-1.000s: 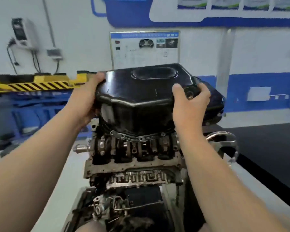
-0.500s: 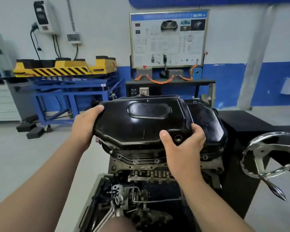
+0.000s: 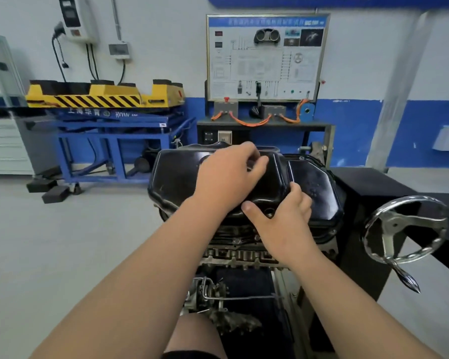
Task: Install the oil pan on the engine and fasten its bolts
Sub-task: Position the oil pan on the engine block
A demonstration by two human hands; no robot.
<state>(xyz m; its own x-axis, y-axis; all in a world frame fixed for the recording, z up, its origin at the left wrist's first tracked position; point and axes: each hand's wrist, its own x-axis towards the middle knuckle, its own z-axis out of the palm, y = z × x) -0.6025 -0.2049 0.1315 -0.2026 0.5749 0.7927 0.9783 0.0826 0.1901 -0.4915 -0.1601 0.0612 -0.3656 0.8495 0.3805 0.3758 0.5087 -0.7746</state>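
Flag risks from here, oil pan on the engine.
1. Oil pan looks only rested on the engine; no bolts visible, so it may slide if the right hand lets go.
2. The left hand and wrist hide part of its near edge; misaligned holes could go unnoticed.

White wall [image 3: 166, 35] with a blue lower band, grey floor [image 3: 62, 242], blue lift cart [image 3: 114, 125] at 10 o'clock, wiring display board [image 3: 267, 58] at 12.

Looks forward and slightly down from head height, wide-angle, close over the oil pan [image 3: 176, 177] and engine [image 3: 235, 255], facing the blue-and-white back wall [image 3: 166, 35] and training board [image 3: 265, 60].
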